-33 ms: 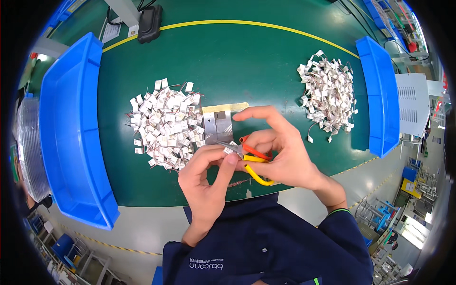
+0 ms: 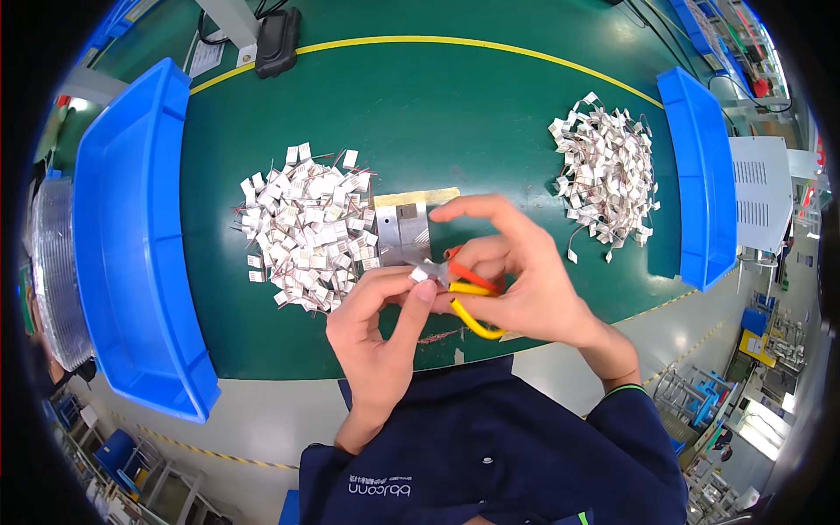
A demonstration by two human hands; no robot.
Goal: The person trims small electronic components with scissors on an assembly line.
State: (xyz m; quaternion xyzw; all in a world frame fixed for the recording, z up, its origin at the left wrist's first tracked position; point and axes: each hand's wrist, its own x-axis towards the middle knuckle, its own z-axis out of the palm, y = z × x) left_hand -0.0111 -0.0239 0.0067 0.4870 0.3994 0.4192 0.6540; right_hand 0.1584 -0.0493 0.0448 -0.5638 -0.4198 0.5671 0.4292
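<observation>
Between thumb and forefinger, my left hand (image 2: 378, 325) pinches a small white connector (image 2: 420, 274) with flat, tag-like sides. My right hand (image 2: 525, 284) is wrapped round scissors (image 2: 477, 323) with red and yellow handles; its forefinger sticks out toward the left. The scissors' metal blades (image 2: 438, 272) lie against or right beside the connector, blurred, so contact is unclear. Just beyond my hands a flat metal block (image 2: 402, 233) sits on the bench, yellowish tape (image 2: 416, 198) along its far edge. To its left spreads a heap of white connectors (image 2: 311, 227) with short dark wires.
Another heap of small white wired pieces (image 2: 605, 175) lies at the right. Blue bins stand at the left (image 2: 131, 236) and right (image 2: 700, 175) ends of the green bench (image 2: 420, 114). A black device (image 2: 277, 42) on a post stands at the far left.
The scissors' blades have shifted slightly by the connector and look blurred and closer together. The connector has turned a little in my left fingers. Both hands stay nearly in place.
</observation>
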